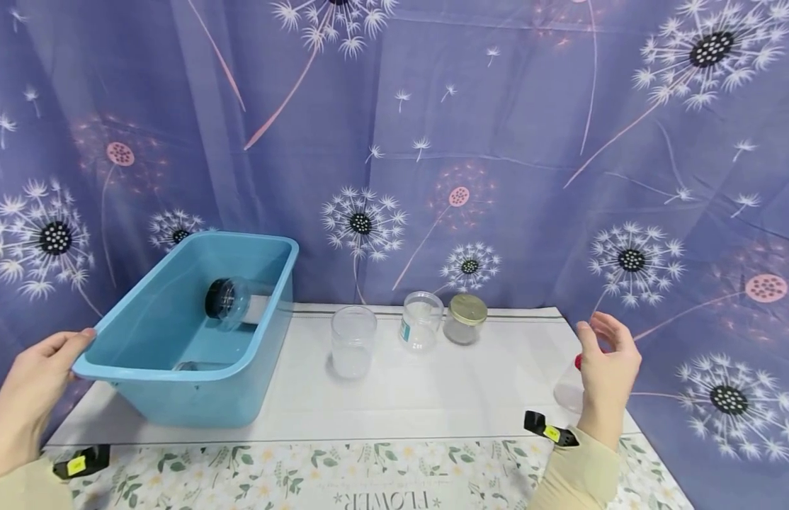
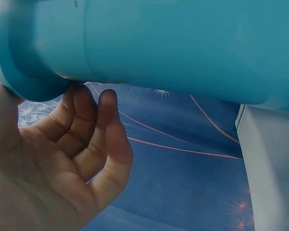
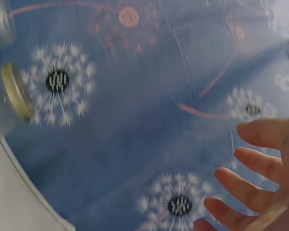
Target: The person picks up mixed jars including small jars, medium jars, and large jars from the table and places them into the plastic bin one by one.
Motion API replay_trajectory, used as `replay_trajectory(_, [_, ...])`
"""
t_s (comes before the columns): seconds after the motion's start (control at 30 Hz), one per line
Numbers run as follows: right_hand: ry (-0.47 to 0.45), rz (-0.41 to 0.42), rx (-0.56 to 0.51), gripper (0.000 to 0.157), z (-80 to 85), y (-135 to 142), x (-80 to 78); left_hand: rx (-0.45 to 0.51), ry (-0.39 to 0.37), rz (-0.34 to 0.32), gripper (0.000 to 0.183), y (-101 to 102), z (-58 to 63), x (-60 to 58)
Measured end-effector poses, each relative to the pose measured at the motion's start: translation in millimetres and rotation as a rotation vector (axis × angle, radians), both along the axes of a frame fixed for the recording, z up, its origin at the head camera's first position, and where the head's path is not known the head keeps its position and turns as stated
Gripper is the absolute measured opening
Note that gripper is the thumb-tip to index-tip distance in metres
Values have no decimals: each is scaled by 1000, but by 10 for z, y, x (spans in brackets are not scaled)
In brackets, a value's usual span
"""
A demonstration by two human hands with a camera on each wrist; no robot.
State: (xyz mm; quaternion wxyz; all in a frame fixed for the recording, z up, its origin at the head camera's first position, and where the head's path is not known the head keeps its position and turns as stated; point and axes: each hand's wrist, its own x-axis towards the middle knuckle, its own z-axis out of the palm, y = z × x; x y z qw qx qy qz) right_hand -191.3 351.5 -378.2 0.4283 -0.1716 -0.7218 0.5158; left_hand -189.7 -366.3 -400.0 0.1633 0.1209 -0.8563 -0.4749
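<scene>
My left hand (image 1: 40,382) grips the near left corner of a blue plastic tub (image 1: 184,374), thumb at the rim. In the left wrist view, the curled fingers (image 2: 118,139) of that hand come up under the tub's lip. Inside the tub lies a clear jar with a black lid (image 1: 219,299), tipped on its side; part of another clear item (image 1: 187,366) shows by the near wall. Over at the right, my right hand (image 1: 608,368) is raised with fingers apart and nothing between them. Partly hidden behind it stands a clear container (image 1: 566,391) with a red top.
Between the hands, a clear lidless jar (image 1: 353,343), a second clear jar (image 1: 423,322) with a teal label and a jar with a gold lid (image 1: 467,309) stand on the white table (image 1: 394,404). A floral cloth covers the front; a purple curtain (image 1: 496,142) hangs behind.
</scene>
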Motion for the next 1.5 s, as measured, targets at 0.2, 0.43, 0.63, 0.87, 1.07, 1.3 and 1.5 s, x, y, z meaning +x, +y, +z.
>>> replay_trajectory(0.2, [37,-43,-147,24,-109,222,82,5,-2,13,30,-6,1,18])
replay_trajectory(0.43, [115,-62,-320,20,-292,507,194,33,-6,11,28,-16,-1,7])
replay_trajectory(0.63, [76,-48,-421,19,-501,691,259,-7,-17,25,34,5,4,-18])
replay_trajectory(0.87, [1,56,-487,37,-820,787,152,-17,-44,22,39,8,9,-21])
replay_trajectory(1.07, [24,124,-522,48,-959,745,60,-12,-39,22,39,10,-13,-3])
replay_trajectory(1.3, [-29,210,-461,65,-1044,692,33,-36,-36,7,43,-19,-31,-6])
replay_trajectory(1.5, [-139,189,-422,76,-1061,673,40,-15,-41,6,40,-20,-10,-7])
